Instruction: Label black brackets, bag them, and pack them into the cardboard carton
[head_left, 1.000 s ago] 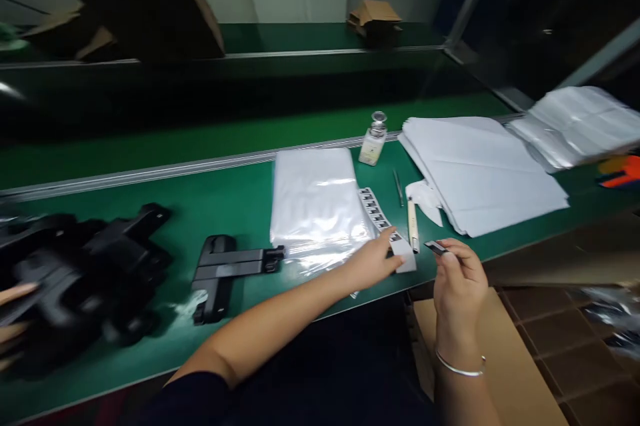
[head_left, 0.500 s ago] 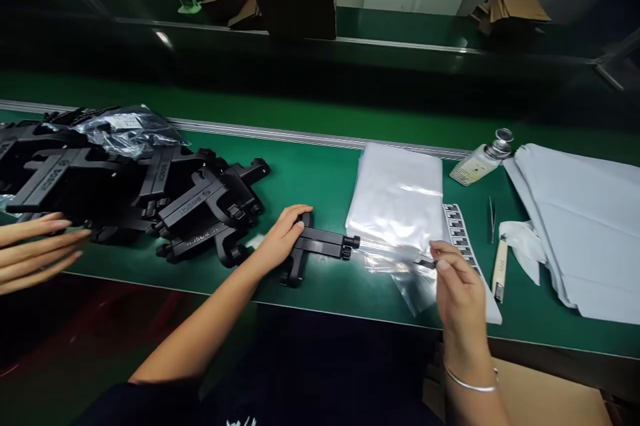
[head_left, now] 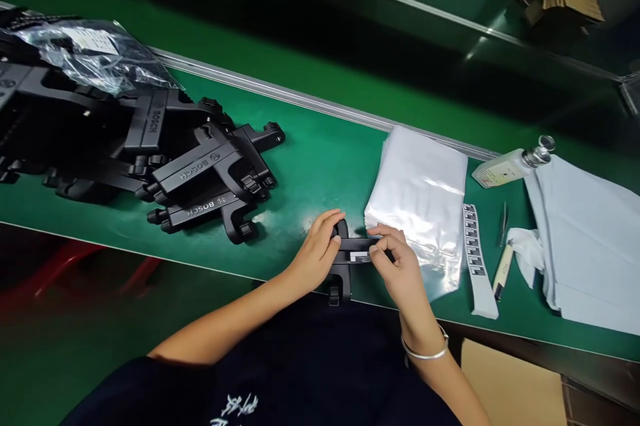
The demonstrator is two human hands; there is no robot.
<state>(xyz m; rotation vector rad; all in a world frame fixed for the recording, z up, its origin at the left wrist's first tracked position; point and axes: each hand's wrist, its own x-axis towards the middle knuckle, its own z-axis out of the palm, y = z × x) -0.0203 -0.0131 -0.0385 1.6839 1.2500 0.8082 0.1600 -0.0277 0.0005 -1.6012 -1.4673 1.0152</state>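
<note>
My left hand (head_left: 314, 254) grips the left end of a black bracket (head_left: 343, 271), thumb and fingers around its crosspiece. The bracket lies at the front edge of the green bench. On its bar sits a small white-and-dark label (head_left: 359, 257). Thumb and index finger of my right hand (head_left: 404, 271) pinch together at the label's right end and cover that part of the bar. Right of that hand is a label strip (head_left: 471, 239) with several dark printed labels.
Several black BOSCH brackets (head_left: 193, 169) are piled at left beside a clear plastic bag (head_left: 107, 56). A stack of clear bags (head_left: 423, 176) lies behind my right hand. Further right are a dispenser bottle (head_left: 503, 168), tweezers (head_left: 503, 223), a cutter knife (head_left: 503, 269) and white sheets (head_left: 593, 246).
My right hand has moved left from the label strip to the bracket, bringing a label onto its bar. The other person's hand at left has gone from view. The camera view has tilted.
</note>
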